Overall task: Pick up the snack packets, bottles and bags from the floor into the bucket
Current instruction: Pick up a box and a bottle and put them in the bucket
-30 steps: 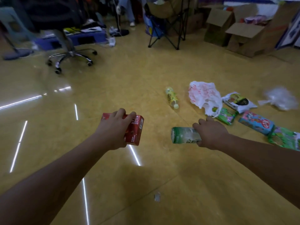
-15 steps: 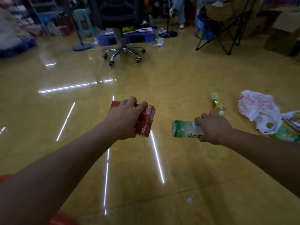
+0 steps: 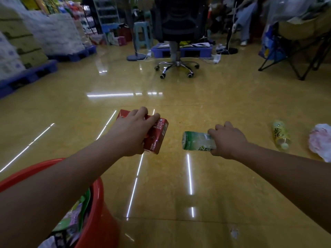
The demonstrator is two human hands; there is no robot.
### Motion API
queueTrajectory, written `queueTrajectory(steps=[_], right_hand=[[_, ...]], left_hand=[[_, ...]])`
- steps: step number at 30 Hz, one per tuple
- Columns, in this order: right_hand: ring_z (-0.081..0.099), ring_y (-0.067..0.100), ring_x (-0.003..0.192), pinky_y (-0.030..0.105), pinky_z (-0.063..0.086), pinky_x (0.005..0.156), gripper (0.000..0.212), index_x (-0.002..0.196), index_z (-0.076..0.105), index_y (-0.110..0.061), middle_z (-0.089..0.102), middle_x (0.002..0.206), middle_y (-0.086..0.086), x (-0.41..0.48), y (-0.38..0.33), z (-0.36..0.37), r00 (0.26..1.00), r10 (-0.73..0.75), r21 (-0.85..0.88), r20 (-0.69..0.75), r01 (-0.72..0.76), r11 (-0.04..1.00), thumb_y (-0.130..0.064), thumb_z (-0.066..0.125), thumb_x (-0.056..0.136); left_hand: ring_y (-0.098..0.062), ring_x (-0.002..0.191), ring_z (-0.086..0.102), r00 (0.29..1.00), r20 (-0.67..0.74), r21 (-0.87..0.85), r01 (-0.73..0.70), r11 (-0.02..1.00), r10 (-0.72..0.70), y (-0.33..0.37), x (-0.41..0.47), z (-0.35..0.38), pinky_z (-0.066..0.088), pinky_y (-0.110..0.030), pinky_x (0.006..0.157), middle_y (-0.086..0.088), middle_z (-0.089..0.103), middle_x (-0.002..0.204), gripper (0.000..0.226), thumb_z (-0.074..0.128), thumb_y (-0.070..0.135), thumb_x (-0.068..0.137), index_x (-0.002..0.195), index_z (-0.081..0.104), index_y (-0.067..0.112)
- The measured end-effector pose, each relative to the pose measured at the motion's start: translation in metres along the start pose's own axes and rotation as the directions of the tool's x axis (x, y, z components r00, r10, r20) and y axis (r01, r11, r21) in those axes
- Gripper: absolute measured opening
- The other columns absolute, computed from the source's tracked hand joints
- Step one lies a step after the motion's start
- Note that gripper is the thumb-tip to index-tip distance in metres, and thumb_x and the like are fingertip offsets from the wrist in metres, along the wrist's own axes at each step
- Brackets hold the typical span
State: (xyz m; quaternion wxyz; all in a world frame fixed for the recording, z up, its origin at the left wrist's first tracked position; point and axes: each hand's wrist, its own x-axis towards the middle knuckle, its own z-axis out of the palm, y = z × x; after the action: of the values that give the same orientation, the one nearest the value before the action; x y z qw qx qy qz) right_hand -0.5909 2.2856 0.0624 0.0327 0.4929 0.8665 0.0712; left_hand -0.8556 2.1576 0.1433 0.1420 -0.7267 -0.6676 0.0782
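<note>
Head view: left hand (image 3: 132,134) grips boxy carton (image 3: 158,138), right hand (image 3: 230,143) bottle (image 3: 195,141).

Two forearms showing bare to the frame's edge, left hand (image 3: 132,135) and right hand (image 3: 230,143) both showing bare, wrists bare, knuckles showing as soft ridges

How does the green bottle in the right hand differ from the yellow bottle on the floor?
The green bottle is gripped by the right hand above the floor; the yellow bottle lies on the floor, untouched. The green bottle points its round end to the left; the yellow bottle points its cap end toward the camera. Both lie sideways, and neither is in the red bucket yet.
</note>
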Motion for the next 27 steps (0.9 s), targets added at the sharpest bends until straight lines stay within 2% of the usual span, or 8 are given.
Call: queueTrajectory(steps=[7, 13, 20, 27], right_hand=[[0.039, 0.026, 0.109, 0.034, 0.034, 0.072, 0.045, 0.118, 0.052, -0.026, 0.049, 0.111, 0.001, 0.011, -0.066, -0.023, 0.991, -0.017, 0.128, -0.131, 0.034, 0.991, -0.040, 0.067, 0.077], [0.038, 0.028, 0.112, 0.034, 0.033, 0.074, 0.049, 0.124, 0.049, -0.027, 0.048, 0.116, 0.002, 0.014, -0.112, -0.040, 0.976, -0.043, 0.201, -0.215, 0.088, 0.976, -0.038, 0.067, 0.080], [0.037, 0.029, 0.113, 0.036, 0.031, 0.078, 0.048, 0.128, 0.048, -0.026, 0.047, 0.120, 0.003, 0.014, -0.156, -0.059, 0.943, -0.133, 0.205, -0.305, 0.201, 0.958, -0.030, 0.063, 0.083], [0.036, 0.029, 0.111, 0.035, 0.027, 0.074, 0.052, 0.127, 0.049, -0.025, 0.047, 0.118, 0.003, 0.013, -0.200, -0.080, 0.892, -0.200, 0.204, -0.406, 0.302, 0.931, -0.024, 0.066, 0.078]], left_hand=[[-0.024, 0.133, 0.033, 0.998, 0.007, 0.015, 0.063, 0.998, -0.064, -0.026, -0.046, -0.008, 0.049, -0.036, 0.093, -0.005, 0.022, 0.147, 0.117, 0.080, 0.041, 0.068, 0.153, 0.000, 0.033], [-0.024, 0.130, 0.034, 0.993, 0.036, 0.050, 0.113, 0.992, -0.115, -0.044, -0.082, -0.007, 0.049, -0.033, 0.087, -0.004, 0.023, 0.146, 0.120, 0.081, 0.041, 0.064, 0.152, -0.001, 0.035], [-0.027, 0.131, 0.036, 0.981, 0.037, 0.043, 0.189, 0.981, -0.191, -0.065, -0.125, -0.011, 0.052, -0.040, 0.090, -0.006, 0.026, 0.147, 0.124, 0.082, 0.054, 0.059, 0.154, 0.005, 0.035], [-0.032, 0.127, 0.039, 0.947, 0.077, 0.022, 0.312, 0.950, -0.313, -0.085, -0.173, -0.009, 0.056, -0.046, 0.080, -0.007, 0.031, 0.143, 0.129, 0.089, 0.048, 0.052, 0.154, 0.010, 0.037]])
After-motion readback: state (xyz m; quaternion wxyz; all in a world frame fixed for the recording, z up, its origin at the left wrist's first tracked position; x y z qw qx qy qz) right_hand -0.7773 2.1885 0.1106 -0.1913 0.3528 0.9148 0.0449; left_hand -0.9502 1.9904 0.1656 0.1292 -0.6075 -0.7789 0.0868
